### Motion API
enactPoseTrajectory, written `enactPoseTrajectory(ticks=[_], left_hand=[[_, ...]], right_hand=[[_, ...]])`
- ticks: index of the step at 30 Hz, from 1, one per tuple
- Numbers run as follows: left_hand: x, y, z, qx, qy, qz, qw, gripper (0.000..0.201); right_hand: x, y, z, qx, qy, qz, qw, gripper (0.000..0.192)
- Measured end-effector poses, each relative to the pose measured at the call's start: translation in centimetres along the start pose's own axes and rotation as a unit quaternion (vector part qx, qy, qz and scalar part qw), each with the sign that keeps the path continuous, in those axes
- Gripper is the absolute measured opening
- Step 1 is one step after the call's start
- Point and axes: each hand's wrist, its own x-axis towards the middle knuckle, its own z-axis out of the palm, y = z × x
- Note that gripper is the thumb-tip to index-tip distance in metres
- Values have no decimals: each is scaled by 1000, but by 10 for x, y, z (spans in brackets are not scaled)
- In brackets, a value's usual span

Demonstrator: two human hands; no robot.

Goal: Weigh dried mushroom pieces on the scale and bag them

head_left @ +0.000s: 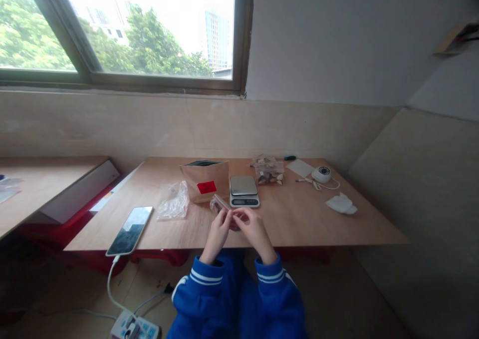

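Observation:
My left hand [220, 225] and my right hand [251, 223] meet near the table's front edge, fingers pinched on a small clear zip bag [220, 202] with a reddish strip along its top. What the bag contains is mostly hidden by my fingers. Just beyond my hands sits a white kitchen scale [244, 191] with a bare metal plate. To its left a brown kraft pouch [208, 181] with a red label stands upright, its top open. Crumpled clear plastic bags [173, 201] lie left of the pouch.
Filled zip bags [268, 171] lie behind the scale, near a green-handled tool [290, 158]. Rightward are a white paper [300, 168], a white dome camera [321, 174] with cable and a crumpled tissue [341, 203]. A charging phone [129, 230] overhangs the front-left edge, above a power strip [135, 326].

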Motion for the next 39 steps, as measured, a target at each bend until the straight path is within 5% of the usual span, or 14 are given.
enactPoseTrajectory(ticks=[11,17,19,24,29,34,39], left_hand=[[-5,26,-4,64,7,69,995,35],[-24,38,-20,89,-47,81,992,35],[-25,36,-29,72,-56,87,992,37],[-3,5,-39,-139,-14,56,989,40],[22,-37,-31,-164,-39,-12,986,55],[38,-49,-29,-147,7,-24,989,39],[43,-50,-34,-105,25,10,994,40]], right_hand=[[2,-24,7,52,45,21,997,18],[13,-11,-9,-21,253,53,966,20],[21,-15,-20,-11,270,43,962,22],[49,-39,-21,33,178,-28,983,24],[76,-28,2,91,9,11,996,23],[70,-18,16,-37,98,-90,990,18],[69,-13,22,-77,-130,-140,979,16]])
